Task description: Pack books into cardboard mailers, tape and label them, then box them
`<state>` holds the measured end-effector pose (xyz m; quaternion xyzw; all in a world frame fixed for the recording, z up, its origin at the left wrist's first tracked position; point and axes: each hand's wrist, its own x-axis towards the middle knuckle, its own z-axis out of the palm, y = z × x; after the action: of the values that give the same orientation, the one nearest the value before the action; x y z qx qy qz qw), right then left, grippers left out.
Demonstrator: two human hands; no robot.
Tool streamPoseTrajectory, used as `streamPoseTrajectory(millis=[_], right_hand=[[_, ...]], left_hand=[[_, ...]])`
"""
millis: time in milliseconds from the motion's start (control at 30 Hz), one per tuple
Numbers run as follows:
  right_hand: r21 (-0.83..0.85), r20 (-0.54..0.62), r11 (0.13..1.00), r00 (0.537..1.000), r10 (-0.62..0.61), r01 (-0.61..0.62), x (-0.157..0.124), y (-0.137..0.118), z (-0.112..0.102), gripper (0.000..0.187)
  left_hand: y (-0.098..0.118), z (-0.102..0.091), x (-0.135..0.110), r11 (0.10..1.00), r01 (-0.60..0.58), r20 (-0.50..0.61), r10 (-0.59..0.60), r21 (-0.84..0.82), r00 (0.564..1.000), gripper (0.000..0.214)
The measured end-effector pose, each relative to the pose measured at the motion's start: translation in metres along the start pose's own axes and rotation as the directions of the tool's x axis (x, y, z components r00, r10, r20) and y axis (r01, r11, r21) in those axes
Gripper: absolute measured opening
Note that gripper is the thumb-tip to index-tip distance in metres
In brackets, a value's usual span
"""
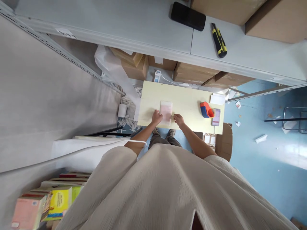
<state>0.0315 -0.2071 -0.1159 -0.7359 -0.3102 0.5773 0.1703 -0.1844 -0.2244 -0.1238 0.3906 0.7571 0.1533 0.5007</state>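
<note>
A flat, pale pink book (pixel 166 113), which looks covered by a thin whitish sheet, lies on the pale yellow table (pixel 184 95). My left hand (pixel 157 117) grips its left edge, with the thumb over the top. Just off the book's right edge is my right hand (pixel 178 119), fingers curled together. Whether anything small is between those fingers is too small to make out. Farther right on the table stands a red and blue tape dispenser (pixel 205 110), beside a phone (pixel 216 117) with a blurred screen.
A shelf above the table's far side holds a black phone-like object (pixel 188 16) and a yellow-black box cutter (pixel 219 41). Cardboard boxes (pixel 196 72) sit beneath it. A white wrapping sheet (pixel 120 72) hangs at left. Stacked books (pixel 57 201) are at lower left.
</note>
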Motion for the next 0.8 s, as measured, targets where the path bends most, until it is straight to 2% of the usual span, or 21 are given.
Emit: streamPoseTrajectory(millis=[167, 300, 433, 567, 600, 667, 800], right_hand=[[-0.038, -0.064, 0.999, 0.997, -0.041, 0.039, 0.008, 0.010, -0.009, 0.037], [-0.034, -0.135, 0.999, 0.990, -0.034, 0.030, 0.014, 0.017, -0.028, 0.042], [-0.018, -0.176, 1.000, 0.984, 0.001, -0.004, 0.016, 0.020, -0.049, 0.037], [0.104, -0.163, 0.994, 0.986, 0.047, -0.030, 0.011, 0.015, -0.064, 0.027], [0.138, -0.162, 0.990, 0.985, 0.053, -0.031, 0.010, 0.012, -0.066, 0.027], [0.173, -0.156, 0.985, 0.987, 0.039, -0.012, 0.005, 0.004, -0.065, 0.033], [0.201, -0.030, 0.978, 0.998, -0.054, 0.059, -0.002, -0.010, -0.052, 0.046]], left_hand=[[0.006, 0.009, -0.010, 0.997, -0.079, 0.126, 0.078, 0.002, 0.989, 0.056], [0.017, 0.020, -0.016, 0.978, -0.192, 0.277, 0.163, 0.081, 0.947, 0.057], [0.030, 0.038, -0.019, 0.950, -0.263, 0.354, 0.191, 0.166, 0.915, 0.069], [0.041, 0.054, -0.017, 0.946, -0.304, 0.450, 0.225, 0.112, 0.864, 0.071], [0.043, 0.057, -0.017, 0.943, -0.320, 0.455, 0.248, 0.088, 0.855, 0.069], [0.047, 0.058, -0.016, 0.934, -0.353, 0.397, 0.302, 0.060, 0.867, 0.060], [0.051, 0.048, -0.015, 0.942, -0.335, 0.176, 0.333, -0.018, 0.926, 0.039]])
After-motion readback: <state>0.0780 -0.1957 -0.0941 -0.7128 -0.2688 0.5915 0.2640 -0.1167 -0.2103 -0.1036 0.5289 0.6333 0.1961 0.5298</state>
